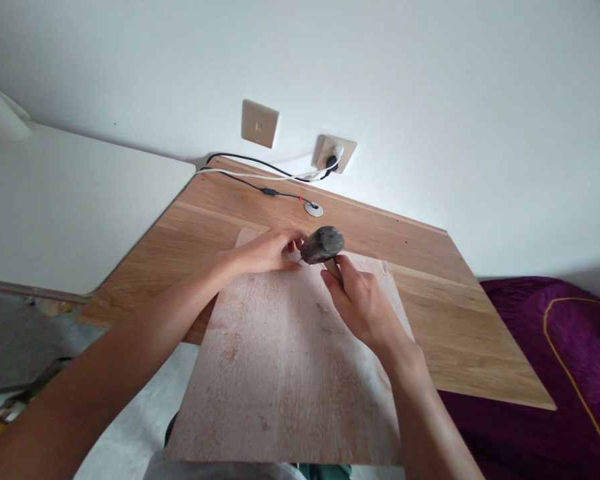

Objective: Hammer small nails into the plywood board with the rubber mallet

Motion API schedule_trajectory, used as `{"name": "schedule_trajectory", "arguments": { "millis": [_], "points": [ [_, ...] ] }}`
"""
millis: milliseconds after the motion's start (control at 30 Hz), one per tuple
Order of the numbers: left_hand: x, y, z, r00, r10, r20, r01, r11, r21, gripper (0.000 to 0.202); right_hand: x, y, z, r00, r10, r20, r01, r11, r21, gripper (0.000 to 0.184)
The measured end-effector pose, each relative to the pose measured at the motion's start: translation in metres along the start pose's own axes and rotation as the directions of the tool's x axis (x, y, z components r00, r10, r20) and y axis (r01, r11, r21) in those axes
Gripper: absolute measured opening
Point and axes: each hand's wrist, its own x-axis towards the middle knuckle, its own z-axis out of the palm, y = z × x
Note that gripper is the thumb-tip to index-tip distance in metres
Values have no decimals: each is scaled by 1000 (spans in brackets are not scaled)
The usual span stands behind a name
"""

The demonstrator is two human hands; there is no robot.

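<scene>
My right hand (363, 303) is closed round the wooden handle of a hammer (323, 245), whose dark metal head hangs just above the far part of a pale plywood board (280, 373). Beside the hammer head, my left hand (267, 251) rests on the board with its fingertips pinched together on something small that I cannot make out. Two small marks or nails (323, 310) show on the board near my right hand. The board lies across a wooden desk (430, 293) and sticks out over its near edge toward me.
A black cable (260, 188) and a white one run along the desk's far edge to a wall socket (335, 155). A round metal grommet (314, 209) sits in the desk. A wall switch (260, 123) is above. White furniture (70, 200) stands left, purple bedding (555, 347) right.
</scene>
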Motion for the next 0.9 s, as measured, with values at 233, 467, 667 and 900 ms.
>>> {"name": "schedule_trajectory", "arguments": {
  "millis": [233,467,667,900],
  "points": [
    [1,2,5,999,-33,-19,32,998,-56,39,-5,0,-9,994,39,-105,-37,999,26,19],
    [1,0,5,1000,-3,6,3,998,-65,38,-3,1,6,1000,6,-19,-6,1000,9,17],
    [1,-2,5,999,45,-25,-45,999,-17,38,-3,1,3,996,-7,-84,8,1000,8,18],
    [0,-2,6,998,56,-28,-57,998,-36,44,1,2,1,999,-32,29,34,999,-40,17]
  ]
}}
